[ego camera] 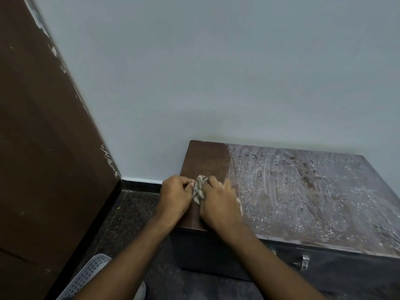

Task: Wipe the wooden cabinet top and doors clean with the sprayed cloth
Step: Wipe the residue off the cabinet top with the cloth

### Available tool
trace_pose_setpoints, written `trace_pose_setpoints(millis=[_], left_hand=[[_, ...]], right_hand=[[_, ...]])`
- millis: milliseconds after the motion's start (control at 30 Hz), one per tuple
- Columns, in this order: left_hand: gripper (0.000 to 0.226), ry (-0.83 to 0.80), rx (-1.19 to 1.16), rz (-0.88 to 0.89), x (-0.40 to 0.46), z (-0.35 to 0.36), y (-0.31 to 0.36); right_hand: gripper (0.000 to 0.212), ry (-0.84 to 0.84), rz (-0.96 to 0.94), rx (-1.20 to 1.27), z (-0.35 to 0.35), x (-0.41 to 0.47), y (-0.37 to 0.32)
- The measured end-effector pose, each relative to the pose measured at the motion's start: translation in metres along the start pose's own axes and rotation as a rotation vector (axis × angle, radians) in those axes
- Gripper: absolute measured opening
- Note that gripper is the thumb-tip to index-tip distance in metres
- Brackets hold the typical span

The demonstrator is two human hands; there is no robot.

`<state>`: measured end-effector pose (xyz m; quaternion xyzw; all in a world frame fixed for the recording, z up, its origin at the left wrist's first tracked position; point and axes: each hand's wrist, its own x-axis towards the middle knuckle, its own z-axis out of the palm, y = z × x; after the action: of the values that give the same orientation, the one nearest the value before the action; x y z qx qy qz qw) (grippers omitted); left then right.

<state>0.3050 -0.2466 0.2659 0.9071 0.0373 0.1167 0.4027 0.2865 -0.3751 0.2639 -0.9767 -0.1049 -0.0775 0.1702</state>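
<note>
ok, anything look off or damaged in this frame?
Most of the cabinet top is coated in streaky white residue; only the left strip, where both hands bunch the cloth, is clean. The brown panel on the left has chipped, whitish edges along the wall.

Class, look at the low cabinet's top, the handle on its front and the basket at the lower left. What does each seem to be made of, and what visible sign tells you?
Brown cabinet top: seemingly wood or wood laminate, matt brown where wiped, whitish streaky film elsewhere. Curved silver door handle: probably metal, shiny grey. Pale perforated basket: likely moulded plastic, with regular holes.
</note>
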Motion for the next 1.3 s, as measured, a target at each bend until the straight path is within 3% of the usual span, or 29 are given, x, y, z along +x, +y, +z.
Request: trace_pose_setpoints(millis=[100,167,267,367,500,667,833,1033,1200,1300], left_hand=[[0.015,0.026,-0.007,-0.004,-0.003,0.003,-0.003],[0.015,0.033,-0.003,-0.001,-0.003,0.003,-0.003],[0.015,0.031,-0.054,-0.042,-0.004,0.001,-0.006],[0.015,0.02,-0.086,-0.069,-0.004,0.0,-0.008],[0.012,0.027,-0.06,-0.009,-0.009,0.006,-0.007],[0.013,-0.008,-0.021,0.087,-0.014,0.011,-0.004],[0.011,-0.03,-0.053,0.021,-0.012,0.008,-0.002],[0.012,-0.072,-0.136,-0.118,-0.006,-0.002,-0.002],[0.012,-0.063,-0.156,-0.125,-0.006,-0.001,-0.001],[0.013,-0.023,-0.153,-0.116,-0.007,-0.004,-0.001]], right_hand=[[0.024,0.023,-0.124,-0.012,0.002,-0.035,0.007],[0.023,0.019,-0.072,0.001,0.0,-0.028,0.018],[0.037,0.044,0.047,-0.005,0.0,-0.004,0.021],[0.052,0.041,0.011,0.008,0.002,-0.017,0.013],[0.048,0.069,-0.085,-0.003,0.004,-0.054,0.019],[0.042,0.028,0.064,-0.052,0.001,-0.021,0.012],[0.031,0.075,-0.103,-0.041,-0.002,-0.065,0.014],[0.031,0.077,0.063,-0.064,0.0,-0.024,0.011],[0.027,-0.008,-0.172,-0.041,0.0,-0.061,-0.004],[0.029,0.023,-0.074,-0.052,-0.002,-0.038,0.014]])
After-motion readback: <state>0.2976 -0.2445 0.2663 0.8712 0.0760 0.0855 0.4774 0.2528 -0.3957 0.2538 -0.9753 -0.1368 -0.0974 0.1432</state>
